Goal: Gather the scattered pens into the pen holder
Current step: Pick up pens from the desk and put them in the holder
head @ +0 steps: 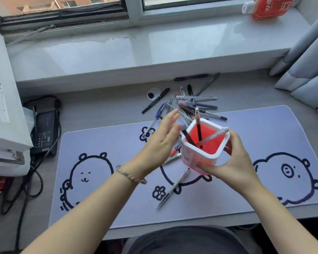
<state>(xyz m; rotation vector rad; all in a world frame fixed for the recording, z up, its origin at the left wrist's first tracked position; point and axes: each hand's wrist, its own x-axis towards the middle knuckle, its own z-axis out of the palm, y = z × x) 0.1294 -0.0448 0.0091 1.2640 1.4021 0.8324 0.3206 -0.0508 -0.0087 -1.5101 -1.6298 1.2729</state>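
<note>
Holder: pen holder is sitting lifted above the desk mat, three pens inside.
Right hand: is gripping its near side.
Left hand: is hovering open, empty.
Loose pens: are lying piled just beyond.

Three pens in one pen holder; one bottle.

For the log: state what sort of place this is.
Probably a home study desk by a window: a lilac cartoon-bear desk mat, a black laptop power brick with cables, and a grey curtain beside the white windowsill.
</note>
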